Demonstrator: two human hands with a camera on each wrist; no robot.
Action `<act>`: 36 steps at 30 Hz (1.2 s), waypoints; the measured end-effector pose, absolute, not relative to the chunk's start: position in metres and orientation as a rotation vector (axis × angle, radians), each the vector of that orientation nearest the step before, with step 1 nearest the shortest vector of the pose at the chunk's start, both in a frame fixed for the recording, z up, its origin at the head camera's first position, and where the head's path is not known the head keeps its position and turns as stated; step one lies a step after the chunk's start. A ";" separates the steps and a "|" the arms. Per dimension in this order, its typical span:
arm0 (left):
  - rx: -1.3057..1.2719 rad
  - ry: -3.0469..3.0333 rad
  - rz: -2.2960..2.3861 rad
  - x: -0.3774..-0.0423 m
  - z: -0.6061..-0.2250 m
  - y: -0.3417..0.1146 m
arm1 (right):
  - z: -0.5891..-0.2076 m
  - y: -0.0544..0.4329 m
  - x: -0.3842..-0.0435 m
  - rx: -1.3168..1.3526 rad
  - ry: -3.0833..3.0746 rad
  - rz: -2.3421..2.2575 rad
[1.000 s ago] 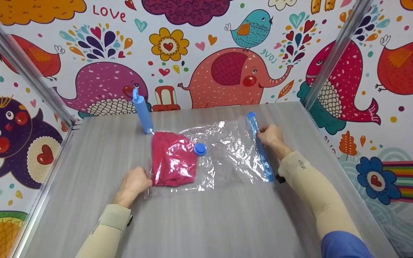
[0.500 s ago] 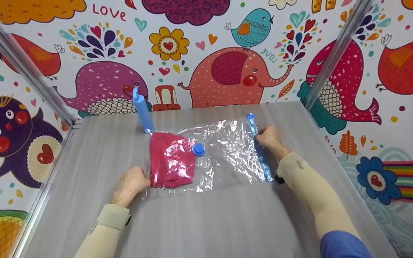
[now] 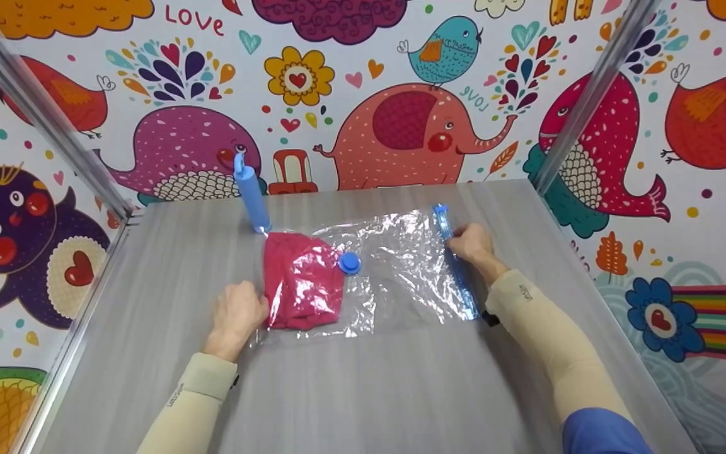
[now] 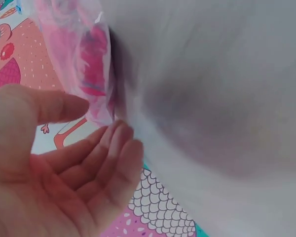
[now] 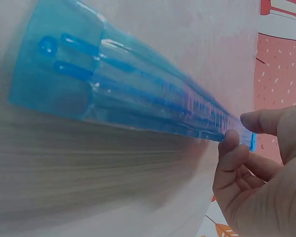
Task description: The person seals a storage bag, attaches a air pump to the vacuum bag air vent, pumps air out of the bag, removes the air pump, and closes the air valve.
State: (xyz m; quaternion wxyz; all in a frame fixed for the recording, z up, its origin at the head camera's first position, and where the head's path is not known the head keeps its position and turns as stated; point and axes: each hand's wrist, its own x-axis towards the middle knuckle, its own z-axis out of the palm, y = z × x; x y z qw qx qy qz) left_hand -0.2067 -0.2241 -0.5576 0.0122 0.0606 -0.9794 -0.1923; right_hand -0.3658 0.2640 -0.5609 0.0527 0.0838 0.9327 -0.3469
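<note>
A clear vacuum storage bag (image 3: 394,271) lies flat on the table with folded red cloth (image 3: 305,284) inside its left part. A round blue valve (image 3: 350,263) sits on the bag beside the cloth. My left hand (image 3: 237,315) is at the bag's lower left edge; in the left wrist view its thumb and loosely bent fingers stand apart with nothing between them. At the opposite end, my right hand (image 3: 473,243) pinches the blue zip strip (image 5: 138,89) between thumb and fingers. The fingertips are partly hidden from the head view.
A blue hand pump (image 3: 251,198) lies behind the bag's left corner, close to the cloth. The grey table (image 3: 350,397) meets patterned walls at the back and sides, with metal posts (image 3: 590,101) at the corners.
The bag has shifted slightly left. My left hand has come off the bag's lower left corner and moved slightly up. My right hand stays on the zip strip.
</note>
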 end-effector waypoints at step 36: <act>-0.171 -3.018 -0.511 -0.270 -0.557 -0.134 | -0.540 0.162 -0.333 -0.152 2.889 -1.026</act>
